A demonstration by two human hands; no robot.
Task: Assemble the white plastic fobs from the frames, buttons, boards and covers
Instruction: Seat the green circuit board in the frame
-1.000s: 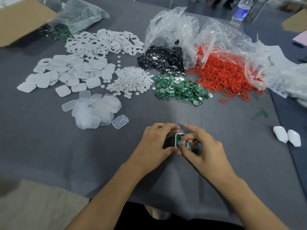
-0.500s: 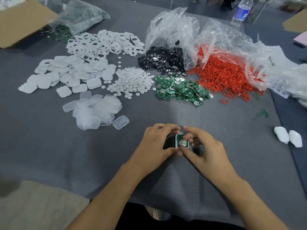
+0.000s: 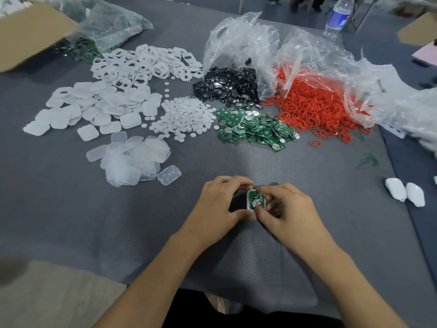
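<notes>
Between both hands, near the table's front middle, is a white fob shell [image 3: 249,200] with a green board [image 3: 256,201] seated in it. My left hand [image 3: 220,207] grips the shell from the left with curled fingers. My right hand [image 3: 292,209] pinches the same piece from the right, thumb below and fingers over its top edge. Further back lie piles of parts: white frames [image 3: 144,63], white covers [image 3: 99,105], small white round buttons [image 3: 184,117], green boards [image 3: 255,127] and translucent pads [image 3: 132,159].
Black coin cells [image 3: 227,87] and red rings [image 3: 314,107] spill from clear plastic bags [image 3: 241,41] at the back. A cardboard box [image 3: 28,31] stands back left, a water bottle [image 3: 337,17] back right. Two finished white fobs [image 3: 405,194] lie at the right.
My hands stay in the same place holding the fob. The right fingers have shifted slightly over the board's top edge.
</notes>
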